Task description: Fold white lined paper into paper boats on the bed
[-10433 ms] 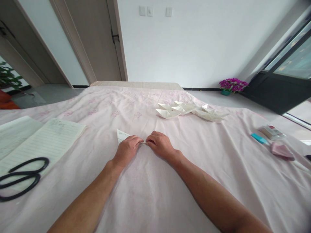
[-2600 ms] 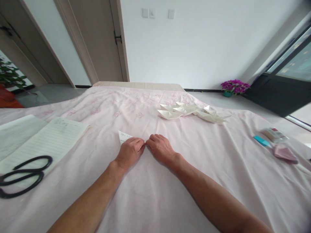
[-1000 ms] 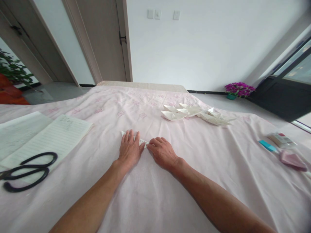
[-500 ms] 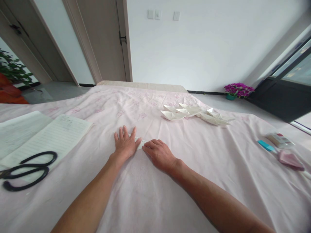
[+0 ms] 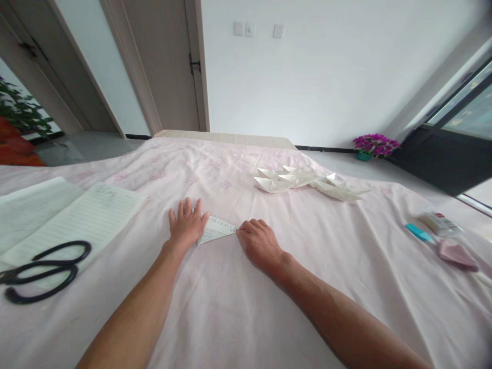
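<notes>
A small folded piece of paper (image 5: 216,230) with writing and ruled lines lies on the pink cloth, its outline a triangle tapering to the right. My left hand (image 5: 186,221) rests flat over its left end, fingers spread. At its right tip is my right hand (image 5: 259,241), fingers curled together and closed on the corner. The paper's left part is hidden under my left hand. Beyond my hands, to the right, several folded paper boats (image 5: 274,183) sit in a cluster.
Black-handled scissors (image 5: 46,271) lie across lined paper sheets (image 5: 103,205) on the left. To the right are a blue object (image 5: 418,232), a clear-wrapped pack (image 5: 438,223) and a pink cloth-like item (image 5: 457,255). The pink floral cloth (image 5: 246,312) has wrinkles.
My left hand has shifted left and my right hand slightly right along the paper. More of the folded paper now shows between them.
</notes>
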Demonstrator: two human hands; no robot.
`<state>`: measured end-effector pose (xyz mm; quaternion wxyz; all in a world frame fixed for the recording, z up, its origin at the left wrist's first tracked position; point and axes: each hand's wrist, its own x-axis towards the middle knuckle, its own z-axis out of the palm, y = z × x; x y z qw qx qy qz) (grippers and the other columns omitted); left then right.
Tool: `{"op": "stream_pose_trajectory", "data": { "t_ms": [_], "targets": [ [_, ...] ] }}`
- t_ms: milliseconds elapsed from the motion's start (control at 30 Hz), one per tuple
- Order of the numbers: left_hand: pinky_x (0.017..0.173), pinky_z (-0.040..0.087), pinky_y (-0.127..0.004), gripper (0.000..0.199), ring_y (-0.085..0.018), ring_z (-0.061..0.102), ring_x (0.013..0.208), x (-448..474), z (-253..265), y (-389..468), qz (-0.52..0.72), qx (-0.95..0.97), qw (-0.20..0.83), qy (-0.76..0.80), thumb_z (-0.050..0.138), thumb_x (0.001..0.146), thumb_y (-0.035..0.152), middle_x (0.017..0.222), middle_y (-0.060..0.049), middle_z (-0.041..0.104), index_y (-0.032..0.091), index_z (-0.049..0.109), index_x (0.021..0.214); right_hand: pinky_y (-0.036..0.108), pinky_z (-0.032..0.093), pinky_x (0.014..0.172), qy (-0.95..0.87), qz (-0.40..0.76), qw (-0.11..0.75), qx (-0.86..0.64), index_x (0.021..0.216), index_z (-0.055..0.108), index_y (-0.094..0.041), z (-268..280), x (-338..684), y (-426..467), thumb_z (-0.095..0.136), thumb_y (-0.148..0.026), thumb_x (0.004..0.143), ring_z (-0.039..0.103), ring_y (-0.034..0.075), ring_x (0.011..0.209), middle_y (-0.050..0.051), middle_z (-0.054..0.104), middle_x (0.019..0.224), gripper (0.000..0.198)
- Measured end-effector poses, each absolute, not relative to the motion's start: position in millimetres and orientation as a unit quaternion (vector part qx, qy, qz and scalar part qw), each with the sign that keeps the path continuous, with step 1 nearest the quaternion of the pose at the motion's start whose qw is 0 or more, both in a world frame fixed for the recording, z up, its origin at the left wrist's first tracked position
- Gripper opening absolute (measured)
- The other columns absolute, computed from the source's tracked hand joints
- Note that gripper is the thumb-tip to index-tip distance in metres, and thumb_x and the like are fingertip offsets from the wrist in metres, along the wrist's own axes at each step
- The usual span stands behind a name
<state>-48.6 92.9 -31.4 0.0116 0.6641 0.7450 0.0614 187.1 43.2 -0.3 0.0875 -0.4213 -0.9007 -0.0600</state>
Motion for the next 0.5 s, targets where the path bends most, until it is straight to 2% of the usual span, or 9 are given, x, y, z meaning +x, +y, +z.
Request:
{"op": "stream_pose_trajectory", "data": {
  "t_ms": [100, 267, 400, 500],
  "targets": [
    [0.111, 0.019, -0.061, 0.061, -0.036, 0.022, 0.145, -52.3, -31.9, 91.6, 0.064, 0.655, -0.006, 0.753, 0.024, 0.097, 0.051, 0.158, -0.015, 0.025, 0.023, 0.032, 0.15, 0.033, 0.031, 0.074, -0.894, -0.059, 0.08, -0.436, 0.09, 0.065, -0.017, 0.6, 188.2, 44.0, 0.053, -0.012, 0.089, 0.05, 0.02, 0.086, 0.007, 0.064, 0.095, 0.013],
    [0.11, 0.024, -0.056, 0.054, -0.036, 0.032, 0.139, -51.8, -28.4, 81.7, 0.087, 0.662, -0.066, 0.741, 0.032, 0.097, 0.041, 0.151, -0.018, 0.038, 0.016, 0.042, 0.144, 0.033, 0.032, 0.073, -0.885, -0.05, 0.084, -0.455, 0.085, 0.065, -0.016, -0.3, 189.2, 47.0, 0.053, -0.01, 0.087, 0.049, 0.02, 0.085, 0.008, 0.063, 0.094, 0.014],
    [0.108, 0.03, -0.052, 0.051, -0.034, 0.039, 0.134, -48.7, -23.2, 76.1, 0.116, 0.668, -0.074, 0.732, 0.037, 0.095, 0.035, 0.143, -0.019, 0.048, 0.014, 0.044, 0.141, 0.031, 0.034, 0.074, -0.87, -0.024, 0.133, -0.475, 0.087, 0.067, -0.019, -2.3, 188.5, 49.0, 0.051, -0.012, 0.089, 0.049, 0.019, 0.085, 0.006, 0.062, 0.091, 0.017],
    [0.107, 0.033, -0.048, 0.05, -0.031, 0.044, 0.131, -46.1, -21.2, 76.1, 0.146, 0.674, -0.057, 0.722, 0.041, 0.094, 0.031, 0.14, -0.019, 0.051, 0.013, 0.045, 0.14, 0.031, 0.034, 0.077, -0.854, 0.003, 0.177, -0.489, 0.093, 0.067, -0.021, -1.2, 185.1, 50.1, 0.047, -0.021, 0.095, 0.05, 0.018, 0.086, 0.006, 0.061, 0.091, 0.02]
  ]
}}
